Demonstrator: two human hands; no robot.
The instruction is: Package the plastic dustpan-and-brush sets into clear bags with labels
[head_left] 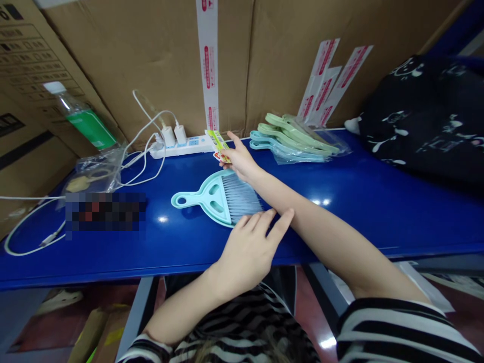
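A light-blue dustpan [212,219] lies on the blue table with its handle to the left. Nested in it is a small hand brush [242,197] with grey-blue bristles. My right hand [242,160], beyond the pan, pinches a yellow-green and white label card [216,143]; its index finger is stretched out. Nearer the table's front edge hovers my left hand [251,244], palm down, fingers apart and holding nothing. Its fingertips overlap the bristle ends and my right forearm in view; whether they touch cannot be made out.
Bagged green and blue brush-and-dustpan sets [298,138] lie at the back right, beside a black patterned bag [427,121]. At the back left are a power strip [189,146] with white cables, a green-labelled bottle [88,126] and a blurred-out object [106,212]. Cardboard [159,55] stands behind.
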